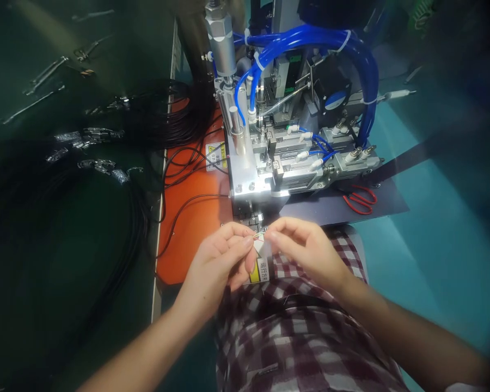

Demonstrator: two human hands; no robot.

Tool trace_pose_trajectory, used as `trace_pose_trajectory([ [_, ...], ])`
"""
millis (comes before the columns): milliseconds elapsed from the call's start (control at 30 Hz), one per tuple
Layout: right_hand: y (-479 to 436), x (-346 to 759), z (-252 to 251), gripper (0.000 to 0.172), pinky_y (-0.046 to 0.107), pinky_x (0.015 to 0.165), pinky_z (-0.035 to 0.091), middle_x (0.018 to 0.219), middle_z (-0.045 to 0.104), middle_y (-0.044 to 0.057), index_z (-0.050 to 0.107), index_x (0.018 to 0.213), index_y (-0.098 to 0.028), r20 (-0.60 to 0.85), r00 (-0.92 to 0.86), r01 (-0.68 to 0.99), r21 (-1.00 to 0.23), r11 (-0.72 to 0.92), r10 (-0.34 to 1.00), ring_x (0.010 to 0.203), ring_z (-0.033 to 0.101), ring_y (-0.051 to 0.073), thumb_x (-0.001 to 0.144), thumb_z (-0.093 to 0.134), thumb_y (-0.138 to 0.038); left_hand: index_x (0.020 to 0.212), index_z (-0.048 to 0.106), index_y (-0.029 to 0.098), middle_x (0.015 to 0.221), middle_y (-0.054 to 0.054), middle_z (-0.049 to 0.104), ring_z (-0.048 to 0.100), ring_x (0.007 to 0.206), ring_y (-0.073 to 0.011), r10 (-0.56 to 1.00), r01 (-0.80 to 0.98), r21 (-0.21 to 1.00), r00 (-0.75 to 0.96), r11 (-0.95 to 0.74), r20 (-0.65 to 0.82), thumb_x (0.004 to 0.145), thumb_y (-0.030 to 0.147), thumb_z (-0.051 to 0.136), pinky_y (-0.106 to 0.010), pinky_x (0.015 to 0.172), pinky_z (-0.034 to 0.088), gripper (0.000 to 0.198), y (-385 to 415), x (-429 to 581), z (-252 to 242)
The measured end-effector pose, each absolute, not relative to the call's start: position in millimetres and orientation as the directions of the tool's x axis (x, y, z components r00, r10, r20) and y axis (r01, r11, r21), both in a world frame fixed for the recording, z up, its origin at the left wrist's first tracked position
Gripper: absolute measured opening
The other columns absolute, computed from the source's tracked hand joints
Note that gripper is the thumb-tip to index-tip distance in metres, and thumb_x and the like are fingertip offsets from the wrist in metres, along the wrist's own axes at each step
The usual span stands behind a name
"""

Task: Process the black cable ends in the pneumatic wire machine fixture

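Two hands pinch thin wires below a machine

Take the wires [259, 236] as the centre of the clock. They are fine, with pale and reddish strands, and they span the small gap between the fingertips of the two hands, just in front of the machine [247, 163].

The left hand [216, 256], between 8 and 9 o'clock, pinches them between thumb and forefinger, its other fingers curled beneath. The right hand [312, 247], at 3 o'clock, has thumb and forefinger closed on the opposite end; how firmly it grips, I cannot tell.

The machine's metal body rises from 12 towards 1 o'clock, with thick blue hoses [316, 37] arching over its top. At 9 o'clock is the orange base [200, 234], with black leads [194, 197] running across it. A warning label [216, 157] lies on the base at 11 o'clock; another label [263, 270], part yellow, shows at 6 o'clock below the fingers.

Bundled black cables [135, 218] lie well apart from the hands, from 9 to 10 o'clock, some with shiny ends. Red-handled scissors [361, 209] rest between 2 and 3 o'clock on a dark sheet [392, 204]. Checked cloth [306, 348] covers the person's front at 6 o'clock.
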State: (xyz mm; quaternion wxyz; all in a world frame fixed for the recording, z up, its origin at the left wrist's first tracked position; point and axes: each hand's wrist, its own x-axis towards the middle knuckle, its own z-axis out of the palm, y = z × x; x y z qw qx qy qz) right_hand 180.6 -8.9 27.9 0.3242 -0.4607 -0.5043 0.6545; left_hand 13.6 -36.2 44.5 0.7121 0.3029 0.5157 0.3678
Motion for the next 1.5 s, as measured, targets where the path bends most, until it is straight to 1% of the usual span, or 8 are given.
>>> trace_pose_trajectory([
  [133, -3.0, 182.9, 27.6, 0.011, 0.023, 0.058, 0.045, 0.067, 0.061, -0.001, 0.064, 0.078, -0.016, -0.271, -0.375, -0.035, -0.952, -0.306, 0.886, 0.061, 0.053, 0.011, 0.079, 0.065, -0.026, 0.091, 0.054, 0.016, 0.057, 0.004, 0.055, 0.033, 0.038, -0.0014, 0.832, -0.216, 0.806, 0.217, 0.551, -0.51, 0.089, 0.03, 0.055, -0.016, 0.041, 0.023, 0.014, -37.8, 13.2, 46.8],
  [233, -2.8, 179.9, 26.7, 0.013, 0.023, 0.06, 0.045, 0.071, 0.063, 0.0, 0.065, 0.077, -0.016, -0.278, -0.4, -0.06, -0.943, -0.328, 0.873, 0.063, 0.055, 0.011, 0.077, 0.068, -0.028, 0.092, 0.054, 0.016, 0.057, 0.004, 0.054, 0.032, 0.038, -0.0014, 0.832, -0.213, 0.808, 0.228, 0.549, -0.505, 0.089, 0.03, 0.055, -0.016, 0.041, 0.022, 0.014, -39.2, 13.0, 47.6],
  [433, -4.1, 177.5, 27.9, 0.016, 0.023, 0.055, 0.042, 0.066, 0.058, -0.002, 0.062, 0.073, -0.016, -0.298, -0.416, -0.084, -0.928, -0.363, 0.859, 0.057, 0.05, 0.009, 0.078, 0.068, -0.029, 0.094, 0.052, 0.017, 0.058, 0.004, 0.054, 0.031, 0.04, -0.0017, 0.834, -0.218, 0.809, 0.242, 0.545, -0.497, 0.09, 0.03, 0.054, -0.016, 0.041, 0.02, 0.014, -39.2, 12.7, 49.1],
  [667, -5.4, 176.2, 28.0, 0.018, 0.02, 0.054, 0.041, 0.06, 0.05, -0.006, 0.059, 0.073, -0.015, -0.289, -0.495, -0.203, -0.878, -0.433, 0.819, 0.053, 0.043, 0.006, 0.078, 0.069, -0.029, 0.093, 0.051, 0.018, 0.057, 0.005, 0.053, 0.029, 0.038, -0.0007, 0.827, -0.218, 0.804, 0.261, 0.553, -0.498, 0.091, 0.03, 0.053, -0.015, 0.04, 0.019, 0.012, -38.6, 11.4, 50.5],
  [767, -4.6, 176.9, 28.5, 0.021, 0.021, 0.053, 0.04, 0.059, 0.049, -0.006, 0.059, 0.071, -0.016, -0.293, -0.499, -0.183, -0.884, -0.43, 0.815, 0.053, 0.044, 0.006, 0.077, 0.07, -0.032, 0.093, 0.05, 0.019, 0.057, 0.005, 0.054, 0.029, 0.038, -0.0007, 0.825, -0.213, 0.805, 0.273, 0.553, -0.494, 0.09, 0.03, 0.055, -0.014, 0.04, 0.02, 0.012, -38.1, 11.2, 49.5],
  [900, -3.6, 178.5, 28.3, 0.021, 0.021, 0.05, 0.037, 0.062, 0.052, -0.005, 0.061, 0.074, -0.015, -0.323, -0.475, -0.141, -0.89, -0.433, 0.818, 0.052, 0.043, 0.007, 0.074, 0.072, -0.033, 0.093, 0.049, 0.019, 0.056, 0.005, 0.054, 0.03, 0.037, -0.0012, 0.824, -0.206, 0.806, 0.273, 0.554, -0.497, 0.09, 0.03, 0.054, -0.014, 0.039, 0.02, 0.012, -37.0, 11.6, 47.3],
  [1100, -2.8, 178.6, 29.8, 0.026, 0.02, 0.044, 0.033, 0.055, 0.049, -0.006, 0.06, 0.073, -0.016, -0.332, -0.485, -0.125, -0.889, -0.44, 0.809, 0.048, 0.04, 0.006, 0.071, 0.075, -0.038, 0.093, 0.047, 0.02, 0.055, 0.006, 0.053, 0.03, 0.037, -0.0014, 0.825, -0.193, 0.815, 0.294, 0.546, -0.483, 0.09, 0.03, 0.054, -0.014, 0.04, 0.02, 0.013, -37.3, 11.8, 47.5],
  [1500, -0.4, 182.4, 29.8, 0.026, 0.02, 0.043, 0.04, 0.055, 0.058, -0.005, 0.063, 0.073, -0.015, -0.349, -0.493, -0.109, -0.884, -0.455, 0.797, 0.044, 0.046, 0.006, 0.068, 0.078, -0.036, 0.095, 0.045, 0.02, 0.056, 0.006, 0.052, 0.029, 0.038, -0.0013, 0.83, -0.155, 0.84, 0.322, 0.521, -0.455, 0.092, 0.031, 0.051, -0.014, 0.04, 0.019, 0.013, -36.8, 10.6, 45.4],
])
